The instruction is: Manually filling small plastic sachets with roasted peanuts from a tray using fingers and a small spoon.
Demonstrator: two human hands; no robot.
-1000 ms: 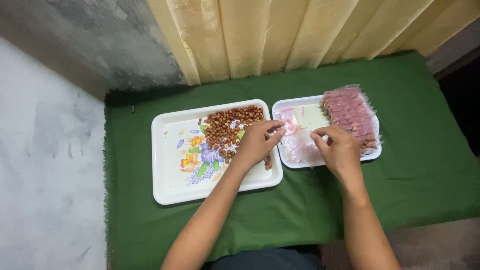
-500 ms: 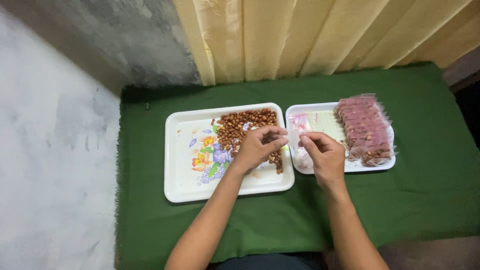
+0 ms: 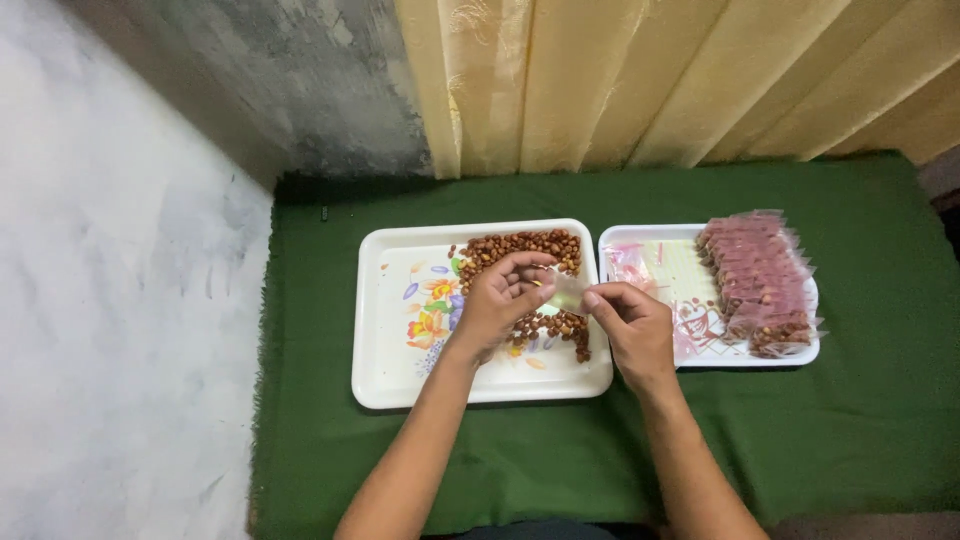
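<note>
My left hand (image 3: 500, 300) and my right hand (image 3: 630, 325) together pinch a small clear plastic pouch (image 3: 567, 294) above the white flowered tray (image 3: 395, 350). A heap of brown peanuts (image 3: 520, 250) lies on that tray's far right part, partly hidden by my left hand. To the right, a smaller white tray (image 3: 800, 355) carries a row of filled pinkish pouches (image 3: 755, 275) and a few loose empty pouches (image 3: 632, 262).
Both trays rest on a green cloth (image 3: 850, 420) covering a low table. A yellow curtain (image 3: 620, 80) hangs behind, and a grey-white wall (image 3: 120, 300) runs along the left side.
Both hands came away from the small tray with a clear pouch and now hold it over the peanut tray. The camera view has shifted, so everything sits lower and further right.
</note>
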